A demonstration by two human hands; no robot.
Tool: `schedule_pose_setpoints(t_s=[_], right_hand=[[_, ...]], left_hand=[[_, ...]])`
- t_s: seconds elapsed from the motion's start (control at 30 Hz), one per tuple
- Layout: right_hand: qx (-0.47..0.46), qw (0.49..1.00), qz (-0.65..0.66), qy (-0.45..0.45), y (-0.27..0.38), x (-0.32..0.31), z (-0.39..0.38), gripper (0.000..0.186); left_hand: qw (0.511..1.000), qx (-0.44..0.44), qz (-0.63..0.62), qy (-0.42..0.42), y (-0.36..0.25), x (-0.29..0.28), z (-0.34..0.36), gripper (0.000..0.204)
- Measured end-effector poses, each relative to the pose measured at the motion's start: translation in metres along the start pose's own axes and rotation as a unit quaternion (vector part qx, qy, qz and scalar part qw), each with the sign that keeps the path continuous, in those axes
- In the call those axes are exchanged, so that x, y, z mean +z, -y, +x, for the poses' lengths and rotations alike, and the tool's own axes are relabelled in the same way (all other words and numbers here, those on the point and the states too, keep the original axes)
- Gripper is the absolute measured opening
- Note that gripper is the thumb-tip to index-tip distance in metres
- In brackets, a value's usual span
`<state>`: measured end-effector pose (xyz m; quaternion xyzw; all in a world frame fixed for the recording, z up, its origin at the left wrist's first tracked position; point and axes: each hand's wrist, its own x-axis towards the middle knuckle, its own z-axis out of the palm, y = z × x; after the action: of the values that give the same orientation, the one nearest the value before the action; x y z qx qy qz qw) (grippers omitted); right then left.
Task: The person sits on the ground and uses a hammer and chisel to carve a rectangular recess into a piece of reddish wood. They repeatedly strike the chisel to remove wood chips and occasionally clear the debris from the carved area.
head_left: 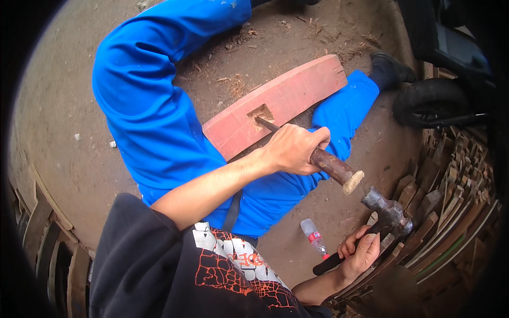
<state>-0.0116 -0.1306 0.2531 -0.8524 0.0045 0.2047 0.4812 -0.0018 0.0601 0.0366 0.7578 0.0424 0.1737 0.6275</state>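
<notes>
My left hand (298,149) is closed around a chisel (335,165) with a thick brown wooden handle whose struck end is frayed. Its dark blade slants into a square, rough-edged mortise (260,117) cut in a pinkish-red wooden beam (305,85). The beam is slightly curved and lies between my legs, one end by my left thigh, the other against my right lower leg. In my right hand (362,252) is a hammer (391,214) with a dark handle, fingers wrapped around it. The hammer's metal head is apart from the chisel's end, lower and to the right of it.
Around me the dirt floor (63,100) carries wood chips near the beam. A clear plastic bottle (314,237) with a red label lies by my right side. Stacked wooden strips (445,206) crowd the right, below a black wheel (432,103). More boards (79,273) stand at lower left.
</notes>
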Motion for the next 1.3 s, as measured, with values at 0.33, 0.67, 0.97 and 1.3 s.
schedule_pose_setpoints(t_s=[0.33, 0.67, 0.97, 1.3], right_hand=[[0.095, 0.967, 0.207, -0.111, -0.050, 0.010, 0.018, 0.038], [0.166, 0.924, 0.340, 0.057, -0.127, 0.034, 0.000, 0.033], [0.175, 0.933, 0.293, 0.111, -0.154, 0.047, -0.013, 0.045], [0.193, 0.899, 0.362, 0.152, -0.193, 0.041, 0.007, 0.067]], left_hand=[[0.965, 0.127, -0.096, 0.209, -0.051, 0.055, -0.059, 0.039], [0.962, 0.109, -0.065, 0.241, -0.029, 0.052, -0.066, 0.029], [0.959, 0.195, 0.009, 0.207, -0.015, 0.051, -0.083, 0.028], [0.955, 0.150, 0.113, 0.229, -0.020, 0.059, -0.087, 0.032]])
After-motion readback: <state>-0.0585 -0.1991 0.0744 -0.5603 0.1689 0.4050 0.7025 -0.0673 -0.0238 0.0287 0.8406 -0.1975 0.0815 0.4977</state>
